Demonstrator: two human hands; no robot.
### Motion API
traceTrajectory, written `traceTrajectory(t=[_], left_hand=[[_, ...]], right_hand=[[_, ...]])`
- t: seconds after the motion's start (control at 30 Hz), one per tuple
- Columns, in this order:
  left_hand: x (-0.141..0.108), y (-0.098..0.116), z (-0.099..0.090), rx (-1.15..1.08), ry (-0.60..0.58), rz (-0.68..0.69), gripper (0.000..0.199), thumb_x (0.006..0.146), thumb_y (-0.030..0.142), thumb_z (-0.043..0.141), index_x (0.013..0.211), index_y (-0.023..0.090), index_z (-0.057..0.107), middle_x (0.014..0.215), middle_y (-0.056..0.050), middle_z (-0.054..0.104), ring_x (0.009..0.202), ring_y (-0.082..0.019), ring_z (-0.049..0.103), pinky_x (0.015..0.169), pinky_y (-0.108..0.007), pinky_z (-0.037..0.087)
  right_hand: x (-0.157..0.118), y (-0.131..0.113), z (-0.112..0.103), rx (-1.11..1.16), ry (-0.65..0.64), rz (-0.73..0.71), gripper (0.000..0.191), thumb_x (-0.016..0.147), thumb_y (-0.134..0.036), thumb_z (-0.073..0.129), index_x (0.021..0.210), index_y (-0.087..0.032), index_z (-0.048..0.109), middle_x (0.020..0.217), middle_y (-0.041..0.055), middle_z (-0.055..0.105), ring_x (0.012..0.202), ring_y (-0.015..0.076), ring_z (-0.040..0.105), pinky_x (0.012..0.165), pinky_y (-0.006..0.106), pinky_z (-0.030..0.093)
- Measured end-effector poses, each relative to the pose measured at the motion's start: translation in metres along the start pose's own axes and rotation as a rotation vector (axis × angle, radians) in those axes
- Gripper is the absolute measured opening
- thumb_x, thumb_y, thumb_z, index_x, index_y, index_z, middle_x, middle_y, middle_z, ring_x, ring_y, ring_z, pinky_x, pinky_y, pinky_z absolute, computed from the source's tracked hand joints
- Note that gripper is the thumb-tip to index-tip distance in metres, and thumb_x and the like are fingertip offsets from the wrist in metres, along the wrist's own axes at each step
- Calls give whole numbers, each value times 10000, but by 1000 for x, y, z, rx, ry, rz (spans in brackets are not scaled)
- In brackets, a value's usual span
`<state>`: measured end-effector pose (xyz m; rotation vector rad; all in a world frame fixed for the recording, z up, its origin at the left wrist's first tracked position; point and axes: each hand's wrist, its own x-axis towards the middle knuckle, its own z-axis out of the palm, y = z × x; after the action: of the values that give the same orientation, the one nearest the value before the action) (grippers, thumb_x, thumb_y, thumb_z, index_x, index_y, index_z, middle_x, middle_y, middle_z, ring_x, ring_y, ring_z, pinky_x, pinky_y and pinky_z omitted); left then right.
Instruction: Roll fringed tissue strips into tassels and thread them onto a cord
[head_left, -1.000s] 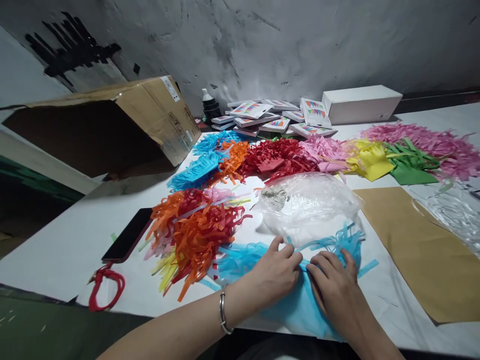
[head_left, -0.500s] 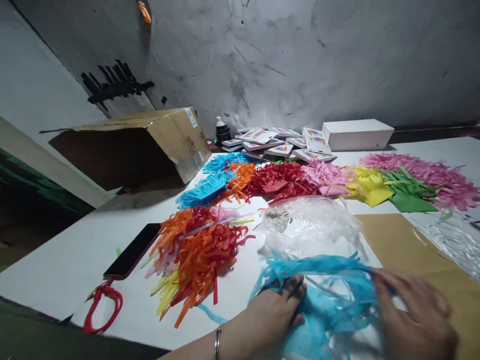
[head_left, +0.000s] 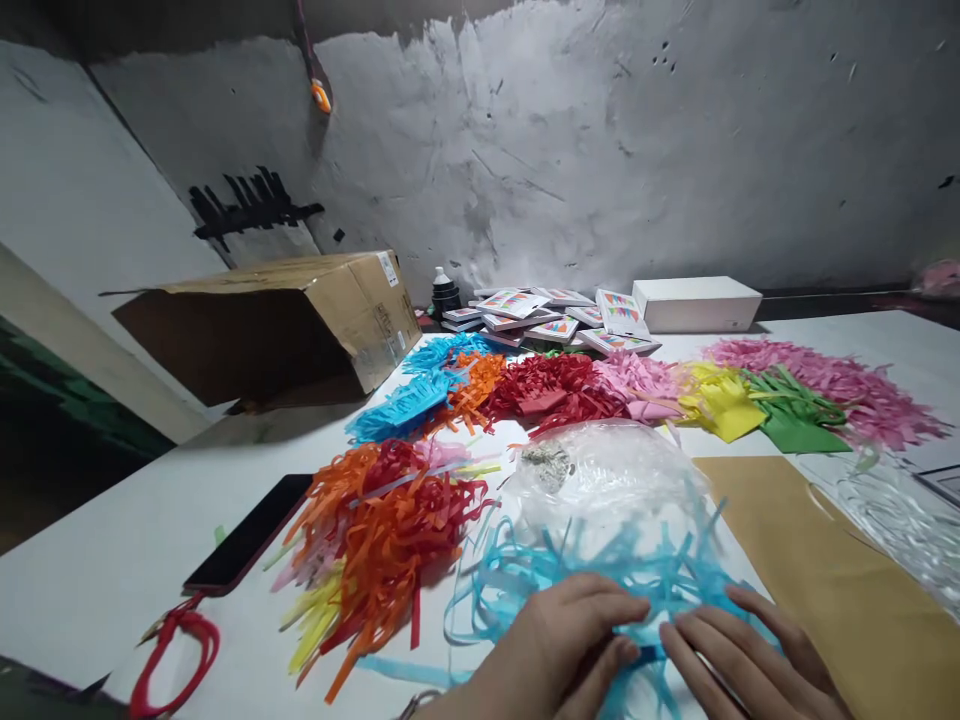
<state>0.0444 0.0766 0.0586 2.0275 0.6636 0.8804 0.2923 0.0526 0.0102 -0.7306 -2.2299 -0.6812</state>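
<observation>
Starting near the left end of the bench [head_left: 112, 560], you had the phone [head_left: 247, 535] lying toward the front edge, with the heap of orange and red strips [head_left: 394, 540] to its right. Next, along the front edge, came the blue tissue strips [head_left: 517, 580], spread beneath and beyond your hands. Your left hand [head_left: 559, 640] reached in from the left, thumb and forefinger tips right up against a darker blue band [head_left: 649, 655] within that tissue. The band lay just to the right of those fingertips, its short visible length running left to right, roughly along the front edge, while loose strips fanned away toward the clear plastic bag [head_left: 615, 470]. Opposite, your right hand [head_left: 742, 660] came up to the band's right end, its fingers stretched out and slightly spread. Neither hand was clearly nearer; the band bridged the gap between them. Whether either hand's fingers were clamped on it could not be told. Farther right lay the brown sheet [head_left: 832, 550], reaching toward the front edge.
</observation>
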Motion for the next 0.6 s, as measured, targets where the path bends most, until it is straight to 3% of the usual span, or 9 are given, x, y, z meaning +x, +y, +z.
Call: traceTrajectory(t=[0.1, 0.17, 0.2, 0.27, 0.43, 0.53, 0.6], left_hand=[[14, 3, 0, -315, -91, -414, 218, 879, 297, 669, 1002, 154, 778, 816, -59, 738, 607, -119, 583, 589, -228, 461], [17, 0, 0, -602, -104, -683, 279, 743, 382, 810, 855, 131, 760, 689, -18, 693, 455, -61, 432, 457, -195, 335], [17, -1, 0, -711, -94, -756, 339, 669, 404, 867, 803, 120, 739, 659, -15, 684, 429, -50, 404, 428, -192, 296], [16, -3, 2, -826, -55, -790, 407, 578, 408, 931, 738, 114, 700, 627, -22, 677, 423, -50, 418, 408, -191, 269], [12, -9, 22, -956, 160, -695, 482, 518, 447, 977, 694, 130, 660, 545, 40, 562, 447, -52, 448, 436, -181, 313], [12, -14, 33, -923, 240, -621, 498, 540, 504, 959, 669, 132, 654, 546, 39, 545, 457, -64, 474, 454, -186, 364], [12, -15, 34, -839, 208, -571, 497, 616, 563, 904, 684, 126, 677, 572, 12, 579, 482, -89, 522, 485, -209, 425]], right_hand=[[26, -7, -2, 24, 32, 27, 405, 1089, -332, 332, 1207, -229, 705, 1031, 5, 790, 951, 185, 739, 1180, 439, 320], [34, -7, -8, 40, 47, 77, 323, 1063, -273, 412, 1193, -236, 705, 996, -17, 793, 910, 167, 744, 1136, 389, 383], [37, -7, -10, 65, 55, 110, 283, 1041, -249, 460, 1187, -244, 703, 970, -25, 793, 882, 159, 746, 1099, 369, 423], [39, -9, -12, 169, 76, 206, 266, 995, -206, 534, 1207, -260, 687, 930, -22, 788, 855, 156, 746, 1022, 355, 499], [32, -32, 5, 413, 131, 525, 308, 977, -237, 579, 1267, -281, 673, 1013, 37, 759, 910, 187, 749, 853, 287, 608], [26, -49, 17, 426, 181, 691, 307, 993, -295, 573, 1280, -257, 676, 1060, 63, 743, 928, 184, 750, 783, 212, 609], [24, -58, 23, 422, 191, 745, 321, 1012, -290, 538, 1304, -268, 668, 1034, 57, 739, 895, 167, 754, 743, 178, 604]])
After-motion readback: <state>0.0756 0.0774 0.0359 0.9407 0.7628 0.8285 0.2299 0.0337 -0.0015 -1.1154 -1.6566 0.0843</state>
